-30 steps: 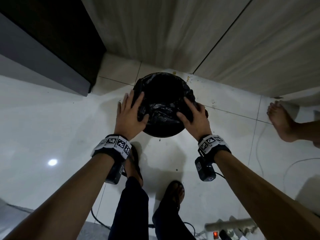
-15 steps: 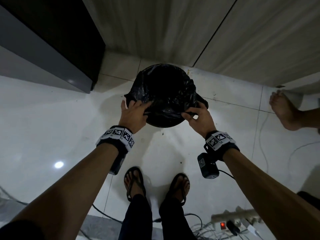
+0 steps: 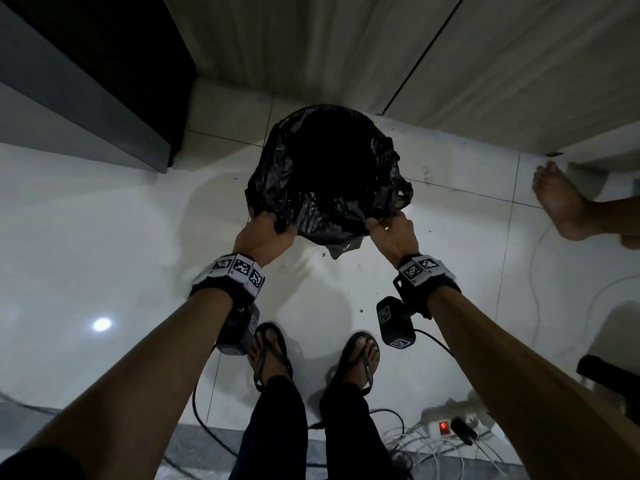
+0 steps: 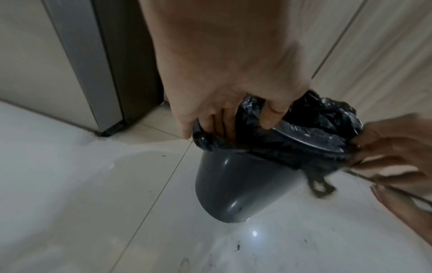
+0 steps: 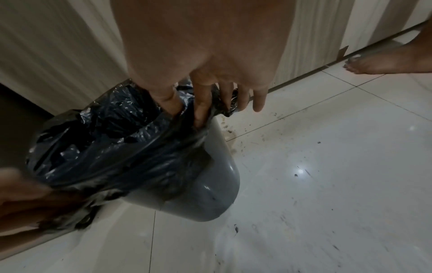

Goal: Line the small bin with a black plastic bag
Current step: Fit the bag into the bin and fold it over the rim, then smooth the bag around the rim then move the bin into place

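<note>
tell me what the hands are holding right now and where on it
Both hold the black plastic bag by its folded-over edge at the near rim of the grey bin: left hand on the left side, right hand on the right.

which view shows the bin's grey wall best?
Left wrist: the bin shows its bare grey wall from the bag's folded edge down to the base. Right wrist shows part of the wall, partly bag-draped. Head view looks straight down; only bag shows there.

Both arms reach forward and down, the left hand [image 3: 265, 230] and the right hand [image 3: 393, 233] each curled, thumb over the folded edge of the black plastic bag [image 3: 329, 188] and fingers beneath it.
</note>
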`<state>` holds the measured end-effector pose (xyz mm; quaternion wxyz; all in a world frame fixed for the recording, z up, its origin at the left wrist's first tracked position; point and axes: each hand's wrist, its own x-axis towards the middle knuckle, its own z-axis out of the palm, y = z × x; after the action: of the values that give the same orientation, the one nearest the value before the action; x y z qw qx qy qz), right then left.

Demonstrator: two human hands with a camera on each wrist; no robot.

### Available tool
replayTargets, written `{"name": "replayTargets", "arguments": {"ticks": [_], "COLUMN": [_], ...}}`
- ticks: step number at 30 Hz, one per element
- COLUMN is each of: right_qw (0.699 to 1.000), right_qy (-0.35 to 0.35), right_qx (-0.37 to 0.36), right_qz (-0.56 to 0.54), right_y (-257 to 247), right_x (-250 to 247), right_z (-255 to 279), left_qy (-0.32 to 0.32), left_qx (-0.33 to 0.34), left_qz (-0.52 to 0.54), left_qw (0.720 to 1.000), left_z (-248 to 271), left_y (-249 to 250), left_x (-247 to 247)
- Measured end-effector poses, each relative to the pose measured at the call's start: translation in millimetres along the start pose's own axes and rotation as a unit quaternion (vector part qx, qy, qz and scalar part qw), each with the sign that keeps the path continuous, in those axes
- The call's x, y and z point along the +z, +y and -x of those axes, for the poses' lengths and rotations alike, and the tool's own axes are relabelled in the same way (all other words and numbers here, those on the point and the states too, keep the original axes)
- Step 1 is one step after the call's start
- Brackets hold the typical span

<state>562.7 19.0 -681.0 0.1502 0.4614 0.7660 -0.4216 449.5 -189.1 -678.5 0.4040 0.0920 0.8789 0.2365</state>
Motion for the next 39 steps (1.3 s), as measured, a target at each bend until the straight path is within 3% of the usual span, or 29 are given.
{"name": "replayTargets", "arguments": {"ticks": [3,5,11,13,17,21,28,34,39], "right_qw": [0.994,0.995,0.990,0.983,0.969,0.951,0.928,0.910,0.909], "right_qy": [-0.020,-0.006,0.137,0.165,0.144,0.106,0.050,0.070,0.024], "right_qx": [0.044,0.038,-0.042,-0.083,-0.193,-0.252,-0.300,-0.333,-0.346], "right_qz": [-0.093,-0.097,-0.004,0.011,0.062,0.145,0.216,0.234,0.230], "right_y": [5.8,5.3,-31.1,-48.7,-84.0,-110.6,-127.5,-121.8,-118.7], "right_x": [4.6,6.5,-10.3,-17.6,-22.6,-15.9,0.3,-3.0,-17.0], "right_z": [-4.3,-6.2,-7.7,-13.0,-33.5,-66.8,-128.6,-147.1,-140.5], "left_qy": [-0.012,0.028,0.228,0.267,0.234,0.191,0.128,0.194,0.171], "left_qx": [-0.037,-0.049,-0.025,-0.018,0.098,0.192,0.204,0.190,0.202], "left_qz": [0.149,0.210,0.192,0.167,0.063,-0.041,-0.088,-0.043,-0.046], "left_qw": [0.988,0.976,0.954,0.949,0.965,0.962,0.967,0.961,0.963], "left_z": [-8.8,-17.0,-26.1,-30.2,-46.9,-74.5,-136.1,-159.3,-147.6], "left_y": [2.7,1.8,21.5,30.8,51.0,69.8,81.0,77.0,73.6], "left_x": [-1.6,-6.3,-30.8,-43.9,-62.9,-65.2,-55.4,-44.1,-52.1]}}
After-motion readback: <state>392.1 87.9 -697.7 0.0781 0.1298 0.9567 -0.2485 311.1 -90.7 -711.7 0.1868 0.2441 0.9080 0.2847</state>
